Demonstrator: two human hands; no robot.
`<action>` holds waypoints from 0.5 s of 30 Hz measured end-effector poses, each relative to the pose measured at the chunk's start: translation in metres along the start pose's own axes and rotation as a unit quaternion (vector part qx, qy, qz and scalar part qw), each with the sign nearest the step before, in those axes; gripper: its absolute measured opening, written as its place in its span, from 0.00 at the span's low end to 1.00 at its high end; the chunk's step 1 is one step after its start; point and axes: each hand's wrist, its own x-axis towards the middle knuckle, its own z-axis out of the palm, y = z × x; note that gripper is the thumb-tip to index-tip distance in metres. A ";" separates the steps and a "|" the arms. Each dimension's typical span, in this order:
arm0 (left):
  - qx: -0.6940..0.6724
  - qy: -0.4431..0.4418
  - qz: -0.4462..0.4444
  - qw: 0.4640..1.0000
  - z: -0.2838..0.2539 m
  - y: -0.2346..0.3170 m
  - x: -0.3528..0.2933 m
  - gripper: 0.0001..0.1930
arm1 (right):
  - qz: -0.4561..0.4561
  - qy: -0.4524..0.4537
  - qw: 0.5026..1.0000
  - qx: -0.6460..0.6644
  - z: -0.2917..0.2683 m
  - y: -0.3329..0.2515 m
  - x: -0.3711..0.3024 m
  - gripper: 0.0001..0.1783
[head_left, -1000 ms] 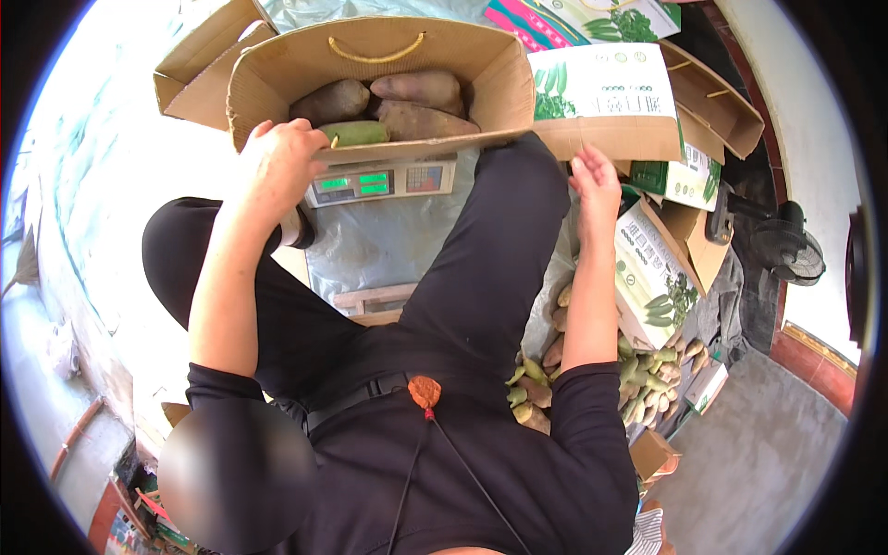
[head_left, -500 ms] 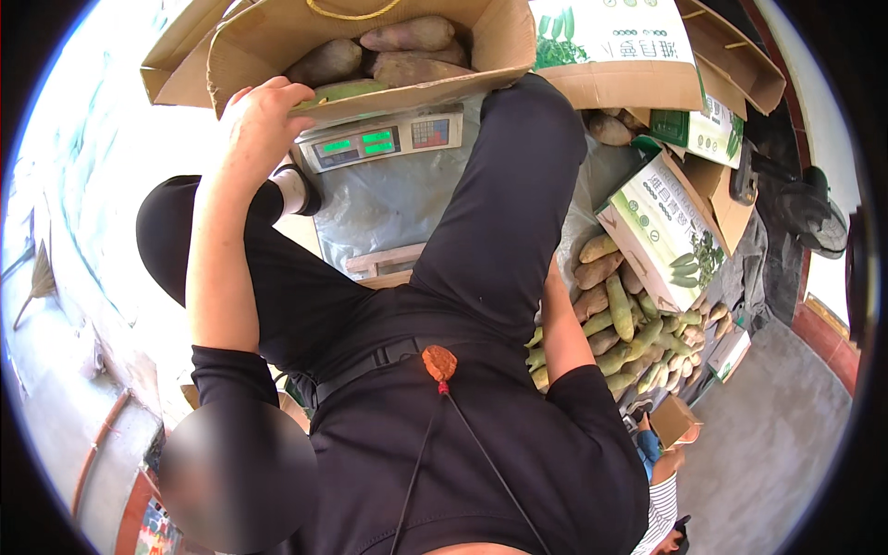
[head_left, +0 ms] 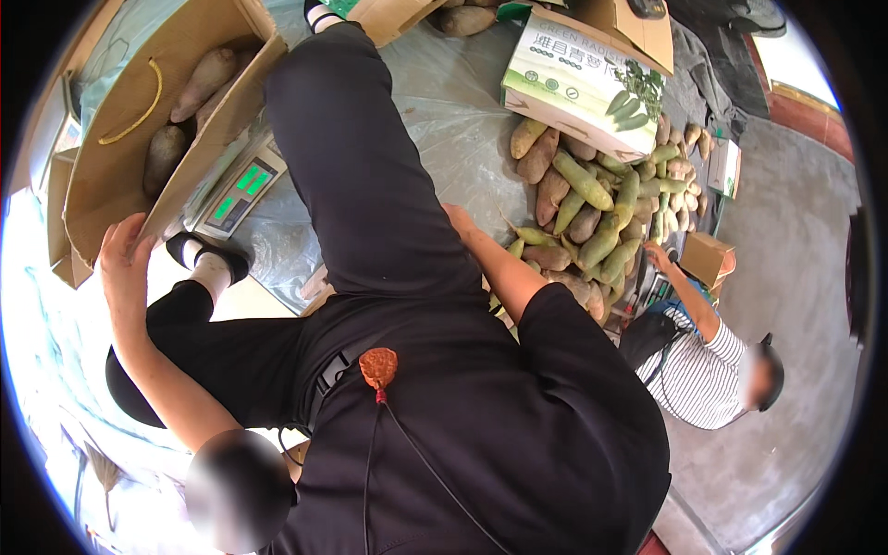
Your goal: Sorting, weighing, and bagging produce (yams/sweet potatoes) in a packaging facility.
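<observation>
My left hand (head_left: 125,254) is at the near corner of an upright cardboard box (head_left: 111,185), its fingers bent over the rim and the thumb on the outer side. Several soil-covered radishes (head_left: 202,85) lie in the box, and a yellow cord handle (head_left: 148,116) hangs on its far side. Under the box, a weighing scale (head_left: 239,194) shows lit green digits. My right hand (head_left: 458,220) is mostly hidden by my leg, beside a big pile of green and brown radishes (head_left: 583,185). Its fingers do not show.
A printed white and green carton (head_left: 578,83) stands behind the pile. Plastic sheeting (head_left: 453,139) covers the floor there. At the right, another person in a striped shirt (head_left: 694,379) reaches toward the pile, near a small brown box (head_left: 708,259).
My view has swung to the right, so the box and scale now appear farther left and the radish pile nearer the middle. More of the other person shows. My left hand stays at the box.
</observation>
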 end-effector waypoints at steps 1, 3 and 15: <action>-0.013 -0.005 -0.022 1.000 0.002 0.003 0.002 0.15 | 0.012 0.011 1.000 -0.022 -0.001 0.002 -0.002 0.24; -0.013 -0.012 -0.011 1.000 0.004 0.004 0.005 0.15 | 0.033 0.027 0.999 -0.005 -0.007 0.011 -0.014 0.23; -0.067 -0.030 -0.037 0.997 0.004 -0.007 0.006 0.14 | 0.191 0.130 0.973 -0.008 -0.086 0.112 -0.065 0.16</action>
